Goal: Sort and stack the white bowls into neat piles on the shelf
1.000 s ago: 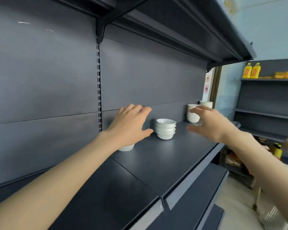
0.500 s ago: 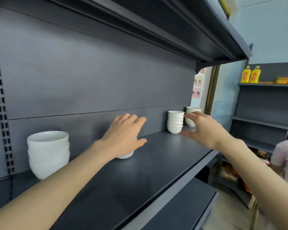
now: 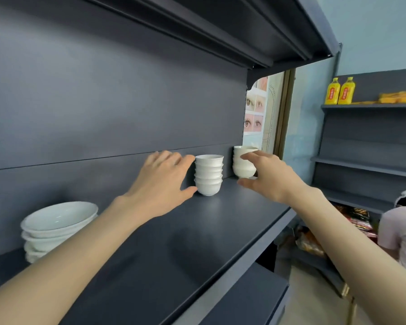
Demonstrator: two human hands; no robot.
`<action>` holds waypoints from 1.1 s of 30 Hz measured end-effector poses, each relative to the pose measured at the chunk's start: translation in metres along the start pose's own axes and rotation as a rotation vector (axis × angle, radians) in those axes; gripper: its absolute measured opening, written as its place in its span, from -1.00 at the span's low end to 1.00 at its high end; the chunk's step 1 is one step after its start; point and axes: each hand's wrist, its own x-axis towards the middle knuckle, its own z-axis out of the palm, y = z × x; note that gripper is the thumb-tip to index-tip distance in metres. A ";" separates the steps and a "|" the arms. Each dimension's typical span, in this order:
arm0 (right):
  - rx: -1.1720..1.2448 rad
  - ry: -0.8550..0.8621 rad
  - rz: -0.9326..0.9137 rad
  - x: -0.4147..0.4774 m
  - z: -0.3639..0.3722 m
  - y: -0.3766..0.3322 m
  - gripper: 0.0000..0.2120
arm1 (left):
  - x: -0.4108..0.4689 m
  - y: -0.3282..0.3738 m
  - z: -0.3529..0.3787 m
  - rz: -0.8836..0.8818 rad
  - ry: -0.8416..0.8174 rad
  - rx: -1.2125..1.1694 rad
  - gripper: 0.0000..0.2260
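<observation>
While both bare forearms reach across the shelf [image 3: 220, 221], neither hand holds anything. The left hand [image 3: 161, 181] is spread with its grip wide, fingers [image 3: 174, 158] extended and the thumb tip touching or just beside the base of the middle stack of bowls [image 3: 208, 174]. The right hand [image 3: 267, 177] is likewise wide in its grip, forefinger and thumb forming an open C in front of the far stack of bowls [image 3: 243, 164]; contact with that stack cannot be determined.

The shelf is a flat, matte, dark grey-blue panel with a smooth painted finish, backed by a wall panel of the same colour and roofed by a ribbed upper shelf [image 3: 220, 26].

Three stacks of glossy white ceramic bowls stand along the rear of the shelf:
- The near stack of bowls [image 3: 54, 228], at the left, consists of wide, shallow, round bowls and leans slightly; the left forearm covers its lower right part.
- The middle stack consists of small, deep, round-bodied bowls nested upright.
- The far stack, of similar small deep bowls, stands near the shelf's end.

Two yellow bottles [image 3: 339, 91] with red labels stand on a distant shelf unit.
</observation>
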 end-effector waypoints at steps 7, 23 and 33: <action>-0.042 -0.026 0.042 0.073 0.036 0.093 -0.44 | 0.092 0.021 0.082 0.009 -0.003 -0.015 -0.50; 0.054 -0.102 -0.060 0.225 0.124 0.297 -0.49 | 0.265 0.103 0.250 -0.096 -0.134 -0.081 -0.49; 0.204 -0.166 -0.167 0.323 0.172 0.383 -0.34 | 0.338 0.124 0.320 -0.370 -0.231 -0.120 -0.38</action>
